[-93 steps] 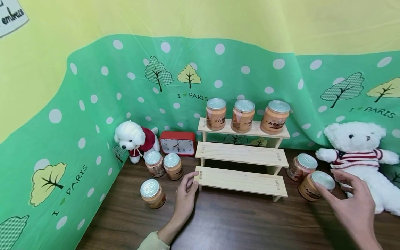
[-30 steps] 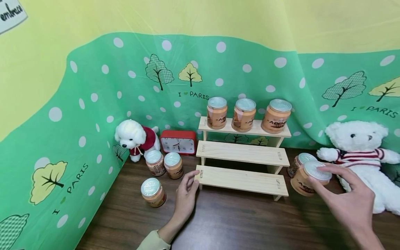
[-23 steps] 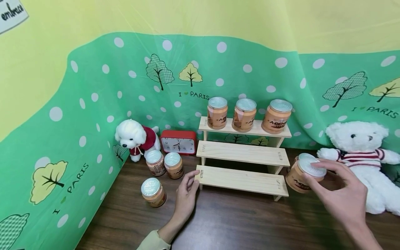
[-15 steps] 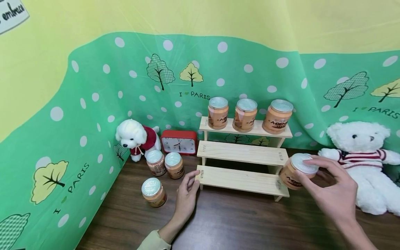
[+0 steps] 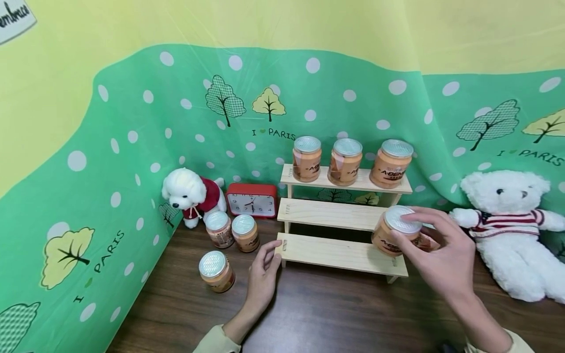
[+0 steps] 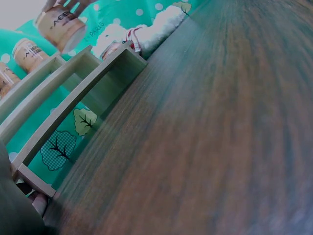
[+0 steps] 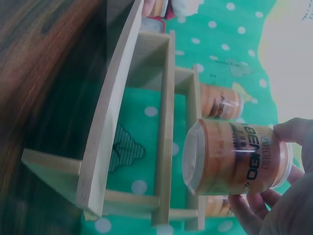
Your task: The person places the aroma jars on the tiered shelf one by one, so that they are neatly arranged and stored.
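My right hand [image 5: 446, 255] grips a plastic jar [image 5: 385, 239] with orange contents and a silver lid, fingers and thumb around its upper part. In the right wrist view the jar [image 7: 237, 159] is held clear of the boards. It hangs over the right end of the three-step wooden display stand [image 5: 328, 250]. My left hand [image 5: 262, 279] holds the left end of the lowest step; in the left wrist view a fingertip [image 6: 38, 201] shows by the stand's leg. Along the top step stand three similar jars [image 5: 346, 164]. Another jar [image 5: 428, 241], partly hidden, is behind my right hand.
Three more jars [image 5: 219, 274] stand on the dark wood table [image 5: 331, 314] at left. A red clock [image 5: 251, 201] and a white toy dog [image 5: 192, 196] are behind them. A white teddy bear [image 5: 507, 235] sits at right, before a green and yellow cloth backdrop [image 5: 176, 127].
My right hand has taken hold of the front jar at right, lifted it and carried it left over the stand's right end. My left hand has kept its place.
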Tool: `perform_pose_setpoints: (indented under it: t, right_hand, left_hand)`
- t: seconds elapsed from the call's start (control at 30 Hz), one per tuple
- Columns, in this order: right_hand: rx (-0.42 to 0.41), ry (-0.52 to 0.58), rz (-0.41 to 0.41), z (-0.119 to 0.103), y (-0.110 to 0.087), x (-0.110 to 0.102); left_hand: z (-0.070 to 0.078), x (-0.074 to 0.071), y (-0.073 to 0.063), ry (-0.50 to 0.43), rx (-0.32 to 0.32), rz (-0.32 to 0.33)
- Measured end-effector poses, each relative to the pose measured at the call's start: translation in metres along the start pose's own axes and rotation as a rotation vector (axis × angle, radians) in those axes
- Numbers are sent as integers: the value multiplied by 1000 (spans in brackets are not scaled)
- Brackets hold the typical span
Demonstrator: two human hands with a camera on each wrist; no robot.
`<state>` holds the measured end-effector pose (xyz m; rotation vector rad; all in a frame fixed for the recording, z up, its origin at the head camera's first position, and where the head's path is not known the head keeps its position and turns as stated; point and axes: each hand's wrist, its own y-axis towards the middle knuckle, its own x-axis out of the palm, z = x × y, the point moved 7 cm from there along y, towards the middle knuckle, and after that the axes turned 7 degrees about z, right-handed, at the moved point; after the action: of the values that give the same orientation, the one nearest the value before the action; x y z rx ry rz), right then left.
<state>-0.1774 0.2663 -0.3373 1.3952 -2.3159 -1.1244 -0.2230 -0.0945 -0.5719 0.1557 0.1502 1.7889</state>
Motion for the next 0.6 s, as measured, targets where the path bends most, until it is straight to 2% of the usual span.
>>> perform_pose_setpoints:
  t: [0.23,0.37,0.6]
  right_hand:
    - [-23,-18,-5,-6,0,20]
    - [-27,7,-27,-12,1,33]
    - [14,12,-64,-19,5,51]
  left_hand:
    - [0,0,0,4,-13,2]
    - [-1,0,0,6,-26,1]
    - [-2,0,1,12,-11,-2]
